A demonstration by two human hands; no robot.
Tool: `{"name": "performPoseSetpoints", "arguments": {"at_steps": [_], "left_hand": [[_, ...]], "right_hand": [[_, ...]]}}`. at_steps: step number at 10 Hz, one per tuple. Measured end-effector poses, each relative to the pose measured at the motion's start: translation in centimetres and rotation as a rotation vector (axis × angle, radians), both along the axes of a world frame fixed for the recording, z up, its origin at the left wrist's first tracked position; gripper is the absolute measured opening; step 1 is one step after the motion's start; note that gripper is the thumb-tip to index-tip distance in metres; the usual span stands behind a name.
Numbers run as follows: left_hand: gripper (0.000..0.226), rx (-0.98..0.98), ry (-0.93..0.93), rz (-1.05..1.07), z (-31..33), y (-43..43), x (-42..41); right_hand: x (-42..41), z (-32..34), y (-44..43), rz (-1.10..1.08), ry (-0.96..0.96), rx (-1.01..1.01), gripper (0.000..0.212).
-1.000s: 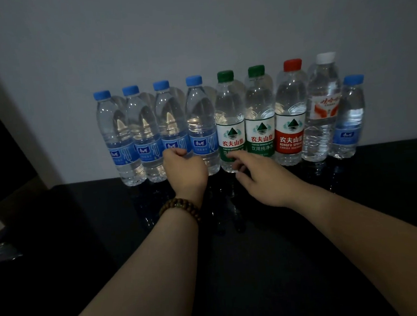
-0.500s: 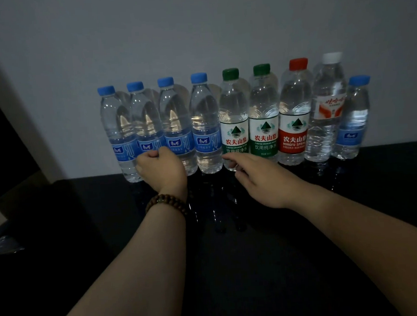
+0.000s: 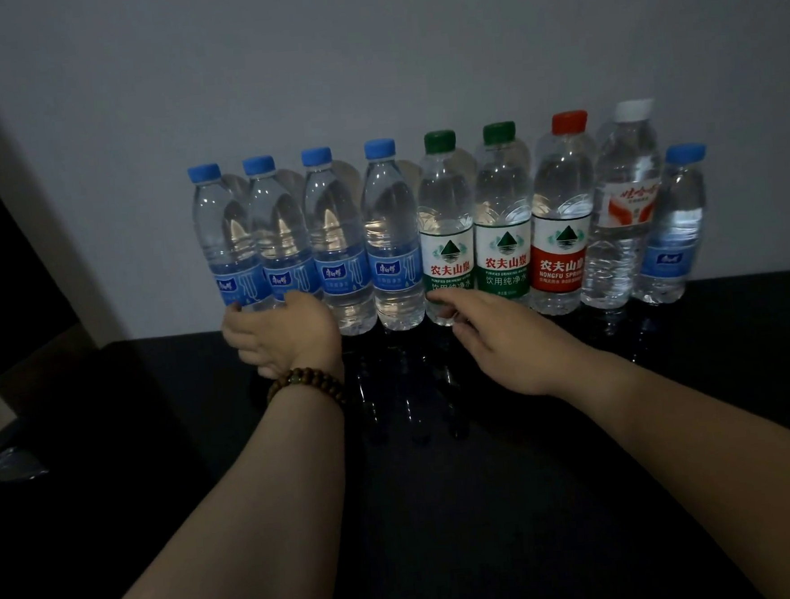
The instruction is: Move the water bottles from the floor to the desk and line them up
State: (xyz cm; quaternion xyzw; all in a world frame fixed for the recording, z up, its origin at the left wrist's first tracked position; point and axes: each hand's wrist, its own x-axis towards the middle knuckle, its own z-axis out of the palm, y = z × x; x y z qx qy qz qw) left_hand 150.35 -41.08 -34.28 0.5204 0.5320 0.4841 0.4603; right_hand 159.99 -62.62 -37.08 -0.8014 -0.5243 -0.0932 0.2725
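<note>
In the head view, nine clear plastic water bottles [image 3: 394, 252] stand in one row at the far edge of the glossy black desk [image 3: 490, 479]. I judge only small straightening is left. The left hand [image 3: 283, 340] has curled fingers at the leftmost bottles' bases, and I cannot tell if it grips. The right hand [image 3: 513, 342], fingers stretched, touches the left green-capped bottle [image 3: 446, 230] low.

It is dim here: everything I see is grey-blue and underexposed. The water bottles [image 3: 446, 230] catch small white glints and throw soft shadows up and to the right on the wall [image 3: 367, 67] behind them. The black desk [image 3: 491, 503] is glossy and mirrors them faintly. The wide lens bends the edges, so the outer bottles fan outward. My forearms [image 3: 259, 519] look soft near the bottom.
</note>
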Motion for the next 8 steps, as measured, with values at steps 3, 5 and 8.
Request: {"name": "performPoseSetpoints", "arguments": {"at_steps": [3,5,8], "left_hand": [[0.059,0.012,0.023,-0.027,-0.6,0.4,0.4],[0.057,0.009,-0.019,-0.005,-1.0,0.9,0.5],[0.054,0.069,-0.052,0.133,-0.3,0.0,0.2]], "right_hand": [[0.2,-0.1,-0.1,-0.016,-0.011,0.002,0.048],[0.1,0.0,-0.3,-0.016,-0.008,0.002,0.047],[0.3,0.6,-1.1,-0.133,-0.079,0.122,0.042]]}}
